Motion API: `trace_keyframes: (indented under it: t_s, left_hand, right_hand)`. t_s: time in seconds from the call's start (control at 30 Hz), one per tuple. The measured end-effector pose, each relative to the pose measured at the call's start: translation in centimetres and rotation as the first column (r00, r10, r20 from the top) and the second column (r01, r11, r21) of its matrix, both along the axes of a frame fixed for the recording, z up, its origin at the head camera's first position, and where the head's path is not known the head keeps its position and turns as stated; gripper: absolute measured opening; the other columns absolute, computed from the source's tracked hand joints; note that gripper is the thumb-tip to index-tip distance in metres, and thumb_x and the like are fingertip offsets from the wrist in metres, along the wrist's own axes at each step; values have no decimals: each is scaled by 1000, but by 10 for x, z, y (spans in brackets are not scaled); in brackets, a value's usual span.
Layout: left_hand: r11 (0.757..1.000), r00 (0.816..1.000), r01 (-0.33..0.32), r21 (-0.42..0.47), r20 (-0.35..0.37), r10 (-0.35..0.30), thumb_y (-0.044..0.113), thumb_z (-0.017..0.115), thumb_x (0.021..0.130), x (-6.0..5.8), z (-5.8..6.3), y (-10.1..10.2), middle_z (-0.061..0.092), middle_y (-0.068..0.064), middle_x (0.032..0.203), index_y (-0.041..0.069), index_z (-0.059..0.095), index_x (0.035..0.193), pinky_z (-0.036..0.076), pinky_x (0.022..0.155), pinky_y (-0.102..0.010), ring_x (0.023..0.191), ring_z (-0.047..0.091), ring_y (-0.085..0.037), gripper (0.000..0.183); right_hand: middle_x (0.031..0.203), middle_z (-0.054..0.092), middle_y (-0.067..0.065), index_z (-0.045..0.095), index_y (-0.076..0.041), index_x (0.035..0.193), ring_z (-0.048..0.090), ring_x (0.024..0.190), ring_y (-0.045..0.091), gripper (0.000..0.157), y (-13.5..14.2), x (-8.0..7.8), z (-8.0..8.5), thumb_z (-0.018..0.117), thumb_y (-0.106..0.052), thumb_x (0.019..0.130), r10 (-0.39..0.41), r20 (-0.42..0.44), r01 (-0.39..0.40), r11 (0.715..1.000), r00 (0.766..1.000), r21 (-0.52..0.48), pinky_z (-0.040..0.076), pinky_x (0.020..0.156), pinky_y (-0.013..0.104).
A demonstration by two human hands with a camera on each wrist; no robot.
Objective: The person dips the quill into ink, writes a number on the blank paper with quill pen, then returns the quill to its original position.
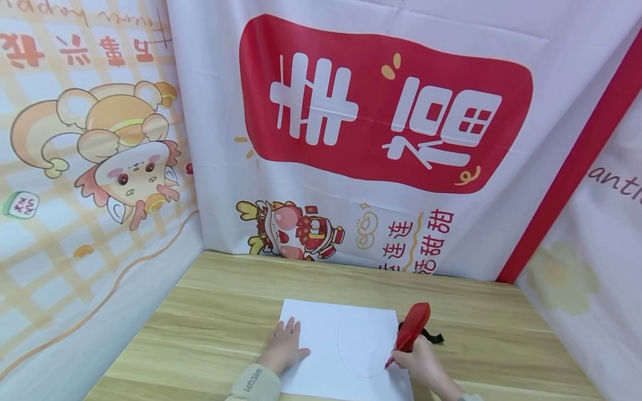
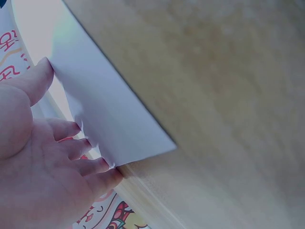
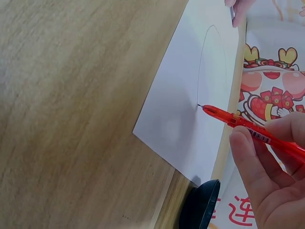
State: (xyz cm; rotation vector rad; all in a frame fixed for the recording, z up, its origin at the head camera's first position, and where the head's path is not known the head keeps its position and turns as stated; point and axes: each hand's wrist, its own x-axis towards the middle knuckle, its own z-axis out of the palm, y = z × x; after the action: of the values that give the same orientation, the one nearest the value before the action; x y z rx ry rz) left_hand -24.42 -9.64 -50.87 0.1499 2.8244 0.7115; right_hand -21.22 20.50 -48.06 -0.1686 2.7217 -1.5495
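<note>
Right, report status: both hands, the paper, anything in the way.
Left hand resting on white paper, left edge. Right hand gripping red pen, tip at thin curved line. Black object by paper's right edge, clear of pen tip.

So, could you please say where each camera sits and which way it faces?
Head: worn there, facing forward and down at the paper; left hand and right hand show.
Left wrist: worn there, facing the paper's corner; left hand shows.
Right wrist: worn there, facing the red pen; right hand shows, left partly.
Head and right wrist share pen and drawn curve.
</note>
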Motion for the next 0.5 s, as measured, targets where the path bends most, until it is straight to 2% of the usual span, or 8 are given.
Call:
trace_keyframes:
  t_s: [0.27,0.5]
  left_hand:
    - [1000,1000,2,-3,-4,-2,33,63,85,1,4,1,24,-27,144,-8,36,136,9,106,-58,132,13,-47,71]
    - [1000,1000,-1,-5,2,1,33,63,85,1,3,0,24,-26,144,-7,36,136,9,107,-57,132,13,-46,70]
  right_hand:
    - [60,57,4,58,4,75,53,54,14,5,0,-5,1,63,5,74,-63,34,62,997,997,35,46,47,24]
    - [62,57,4,58,4,78,54,55,15,8,-2,-11,0,64,7,72,-110,13,109,992,994,58,48,48,27]
